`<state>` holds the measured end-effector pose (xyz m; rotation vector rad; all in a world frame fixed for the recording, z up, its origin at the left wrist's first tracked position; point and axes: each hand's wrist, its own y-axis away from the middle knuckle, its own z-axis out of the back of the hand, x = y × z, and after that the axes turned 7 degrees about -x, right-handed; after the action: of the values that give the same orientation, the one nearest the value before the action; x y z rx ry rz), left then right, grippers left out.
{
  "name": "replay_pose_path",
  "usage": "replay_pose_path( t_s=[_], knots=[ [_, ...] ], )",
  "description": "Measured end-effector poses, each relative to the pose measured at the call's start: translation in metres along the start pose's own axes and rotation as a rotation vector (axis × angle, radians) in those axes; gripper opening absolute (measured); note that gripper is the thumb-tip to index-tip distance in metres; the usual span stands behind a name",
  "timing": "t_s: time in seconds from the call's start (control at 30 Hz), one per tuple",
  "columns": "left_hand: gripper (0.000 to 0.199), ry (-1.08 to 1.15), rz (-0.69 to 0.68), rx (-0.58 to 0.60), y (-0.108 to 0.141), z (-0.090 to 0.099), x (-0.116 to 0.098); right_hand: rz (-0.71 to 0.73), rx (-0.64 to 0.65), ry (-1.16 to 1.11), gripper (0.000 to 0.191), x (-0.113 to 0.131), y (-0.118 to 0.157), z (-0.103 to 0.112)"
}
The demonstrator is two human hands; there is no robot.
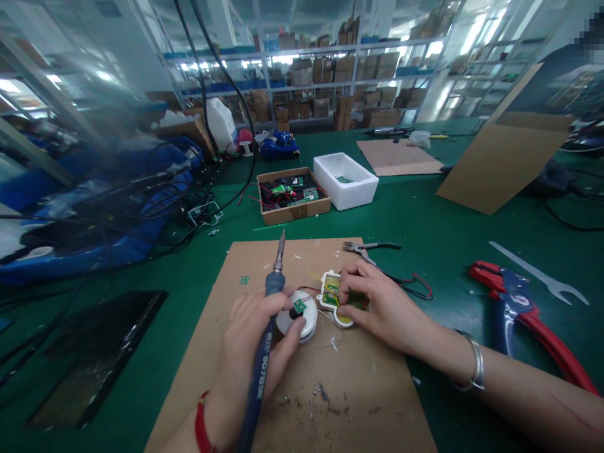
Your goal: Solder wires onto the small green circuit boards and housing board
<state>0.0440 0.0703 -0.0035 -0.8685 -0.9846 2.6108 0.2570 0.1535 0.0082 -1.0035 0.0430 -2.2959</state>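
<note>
The left hand grasps a soldering iron, its tip pointing up and away, while thumb and finger reach a white spool with a small green board on top (whether they pinch the board, I cannot tell). The right hand grips a white case, just beside the spool on the cardboard sheet. The step in hand seems to be arranging board and case; the next move calls for steady fingers and no pull on the red wire.
</note>
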Motion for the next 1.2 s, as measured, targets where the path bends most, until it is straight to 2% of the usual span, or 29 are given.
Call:
replay_pose_path(
  t_s=[0.07,0.17,0.37,0.57,0.67,0.9,1.2],
  knots=[
    [0.021,-0.025,0.025,0.042,-0.006,0.000,0.000,0.000,-0.012,0.004,0.015,0.001,0.001,0.000],
    [0.020,-0.023,-0.017,0.069,-0.012,0.001,-0.001,-0.002,-0.023,0.024,0.013,0.001,0.002,0.000],
    [0.017,-0.016,-0.086,0.056,-0.019,0.004,-0.008,-0.033,-0.027,0.042,0.011,0.002,0.004,0.001],
    [0.016,-0.089,-0.010,0.050,-0.029,0.003,-0.009,-0.089,0.001,0.046,0.016,0.000,0.002,-0.002],
    [0.015,-0.103,0.087,0.033,-0.032,0.002,0.001,-0.095,0.014,0.028,0.018,-0.001,0.002,-0.002],
    [0.015,-0.047,0.280,0.090,-0.027,-0.003,0.014,-0.086,-0.030,0.001,0.009,-0.001,0.002,-0.002],
    [0.011,0.021,0.260,0.057,-0.015,-0.005,0.008,-0.056,0.020,-0.105,0.009,-0.007,-0.001,0.005]
  ],
)
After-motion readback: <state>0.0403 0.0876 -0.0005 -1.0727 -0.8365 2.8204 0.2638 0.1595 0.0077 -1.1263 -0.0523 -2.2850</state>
